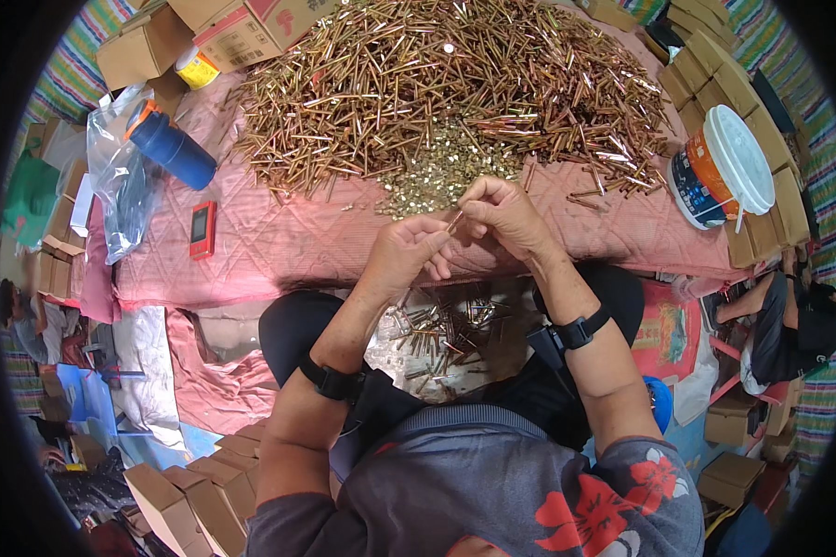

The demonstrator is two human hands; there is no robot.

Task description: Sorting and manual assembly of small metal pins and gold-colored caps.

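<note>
A slim coppery rod [454, 221] is pinched in the fingertips of the left hand [407, 247] and right hand [509, 215] before the small-parts pile [425, 183], apparently being adjusted, and steady alignment seems called for.

We see a makeshift workshop: thin metal rods [344, 93] heaped on a pink-covered table [293, 246], cardboard boxes [195, 506] stacked around, striped sheeting [773, 56] at the edges.

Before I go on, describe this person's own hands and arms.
The left hand and right hand are gloveless, and black straps circle both forearms. The sleeves are short and dark grey, with a red flower print on the right.
</note>
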